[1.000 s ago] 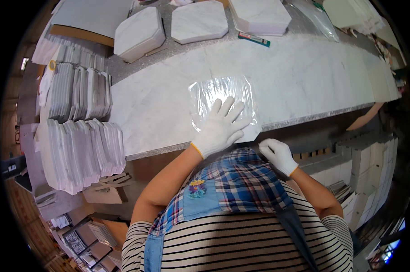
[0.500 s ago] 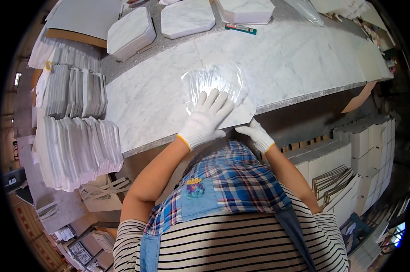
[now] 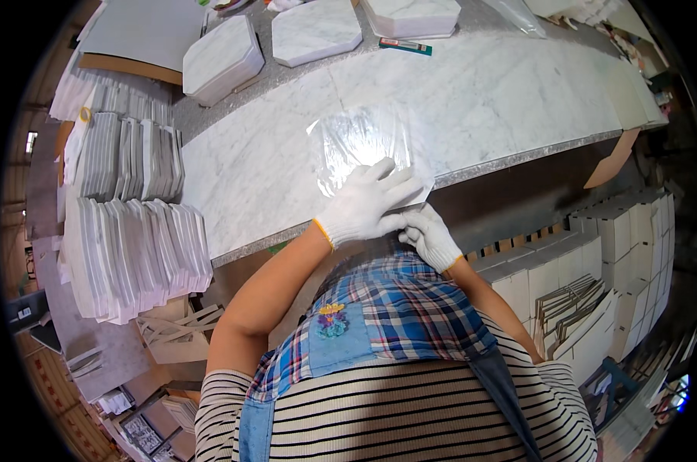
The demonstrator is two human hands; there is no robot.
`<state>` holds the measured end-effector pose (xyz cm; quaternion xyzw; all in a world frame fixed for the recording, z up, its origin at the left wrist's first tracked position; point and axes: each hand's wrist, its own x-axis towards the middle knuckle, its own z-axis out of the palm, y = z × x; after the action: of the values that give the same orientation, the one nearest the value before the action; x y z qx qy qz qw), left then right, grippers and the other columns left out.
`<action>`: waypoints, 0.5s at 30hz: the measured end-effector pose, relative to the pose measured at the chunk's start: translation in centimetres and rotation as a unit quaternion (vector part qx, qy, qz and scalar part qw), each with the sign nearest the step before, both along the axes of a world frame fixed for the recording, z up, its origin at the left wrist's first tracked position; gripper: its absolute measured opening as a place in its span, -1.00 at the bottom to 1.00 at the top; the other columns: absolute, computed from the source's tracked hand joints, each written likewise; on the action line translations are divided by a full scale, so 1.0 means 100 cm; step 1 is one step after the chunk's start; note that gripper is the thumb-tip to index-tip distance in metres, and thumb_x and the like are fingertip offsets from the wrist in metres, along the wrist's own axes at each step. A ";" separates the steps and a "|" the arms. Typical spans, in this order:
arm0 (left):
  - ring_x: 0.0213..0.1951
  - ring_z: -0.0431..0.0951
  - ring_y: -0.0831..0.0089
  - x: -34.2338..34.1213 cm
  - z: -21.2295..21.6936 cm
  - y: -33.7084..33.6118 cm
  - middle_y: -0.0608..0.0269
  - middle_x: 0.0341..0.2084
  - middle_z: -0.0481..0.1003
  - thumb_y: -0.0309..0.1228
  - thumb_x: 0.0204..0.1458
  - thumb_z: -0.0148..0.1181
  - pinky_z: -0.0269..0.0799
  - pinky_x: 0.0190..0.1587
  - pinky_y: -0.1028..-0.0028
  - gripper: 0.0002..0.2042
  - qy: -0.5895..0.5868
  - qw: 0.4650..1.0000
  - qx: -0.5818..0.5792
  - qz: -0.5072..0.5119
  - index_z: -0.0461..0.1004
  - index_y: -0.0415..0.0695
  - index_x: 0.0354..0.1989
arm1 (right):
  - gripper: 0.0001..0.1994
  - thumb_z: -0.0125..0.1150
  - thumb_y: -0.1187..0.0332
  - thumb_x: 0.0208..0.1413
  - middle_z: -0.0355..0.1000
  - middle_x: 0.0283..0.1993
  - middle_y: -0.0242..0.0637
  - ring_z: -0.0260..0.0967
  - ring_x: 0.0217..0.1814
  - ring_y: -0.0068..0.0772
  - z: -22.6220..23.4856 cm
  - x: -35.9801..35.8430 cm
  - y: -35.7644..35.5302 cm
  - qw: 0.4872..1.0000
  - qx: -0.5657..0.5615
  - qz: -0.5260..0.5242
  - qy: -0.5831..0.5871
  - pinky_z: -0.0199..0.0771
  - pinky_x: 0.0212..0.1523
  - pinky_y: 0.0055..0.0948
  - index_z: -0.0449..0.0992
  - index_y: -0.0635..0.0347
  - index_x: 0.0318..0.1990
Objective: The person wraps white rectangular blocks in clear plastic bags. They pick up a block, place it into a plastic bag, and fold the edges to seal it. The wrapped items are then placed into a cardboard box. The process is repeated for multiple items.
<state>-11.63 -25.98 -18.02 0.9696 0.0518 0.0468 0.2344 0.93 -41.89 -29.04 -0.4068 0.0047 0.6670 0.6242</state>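
Observation:
Clear, shiny plastic film [image 3: 356, 142] lies over what looks like a flat white marble tile at the near edge of the marble tabletop [image 3: 494, 115]. My left hand [image 3: 367, 202], in a white knitted glove with a yellow cuff, rests on the film's near part, fingers stretched out. Just right of it my right hand [image 3: 431, 237], gloved the same way, is curled closed at the near edge, close to the left thumb. Its fingertips are pressed together; whatever they hold is too small or hidden to make out.
Stacked marble tiles with cut corners [image 3: 225, 58] stand along the back, near a small green box [image 3: 405, 47]. Rows of upright slabs [image 3: 140, 246] are packed at the left. White boxes [image 3: 564, 266] and thin strips [image 3: 568, 308] sit below the table's right side.
My left hand has slid right and slightly nearer over the film. My right hand has moved a little left and nearer, its fingers curling in beside the left thumb.

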 end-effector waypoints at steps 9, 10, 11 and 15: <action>-0.22 0.46 -0.07 0.025 -0.008 0.023 0.09 -0.08 0.54 -0.33 0.12 0.04 0.42 -0.08 0.10 -0.62 0.022 0.998 -0.053 -0.008 0.42 0.06 0.15 | -0.85 0.03 0.51 0.26 0.40 -0.33 -0.39 0.35 -0.42 -0.55 -0.001 0.008 -0.013 1.000 0.016 0.011 -0.018 0.55 -0.10 -0.37 0.50 0.24 -0.09; -0.25 0.47 -0.08 0.026 -0.015 0.023 0.04 -0.14 0.55 -0.35 0.12 0.05 0.43 -0.13 0.09 -0.62 0.020 0.998 -0.055 0.007 0.43 0.09 0.14 | -0.86 0.03 0.51 0.25 0.41 -0.30 -0.36 0.38 -0.36 -0.51 0.001 0.007 -0.012 1.000 0.014 -0.004 -0.022 0.55 -0.06 -0.34 0.50 0.24 -0.12; -0.28 0.49 -0.10 0.027 -0.017 0.023 0.00 -0.20 0.57 -0.37 0.11 0.06 0.45 -0.18 0.07 -0.62 0.018 0.998 -0.058 0.020 0.44 0.13 0.14 | -0.87 0.02 0.51 0.24 0.42 -0.28 -0.34 0.41 -0.31 -0.46 0.002 0.007 -0.011 0.999 0.012 -0.019 -0.025 0.55 -0.03 -0.31 0.50 0.23 -0.14; -0.42 0.52 -0.16 0.029 -0.018 0.021 -0.11 -0.46 0.51 -0.43 0.09 0.09 0.45 -0.35 0.02 -0.62 0.000 0.999 -0.045 0.023 0.46 0.21 0.10 | -0.90 0.02 0.50 0.22 0.44 -0.22 -0.29 0.45 -0.17 -0.39 -0.001 0.003 -0.013 0.996 0.062 -0.067 0.012 0.54 0.05 -0.27 0.46 0.21 -0.17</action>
<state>-8.74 -23.90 -19.82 0.9568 0.0759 0.0494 0.2763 1.19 -43.18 -29.12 -0.3579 -0.0021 0.6272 0.6918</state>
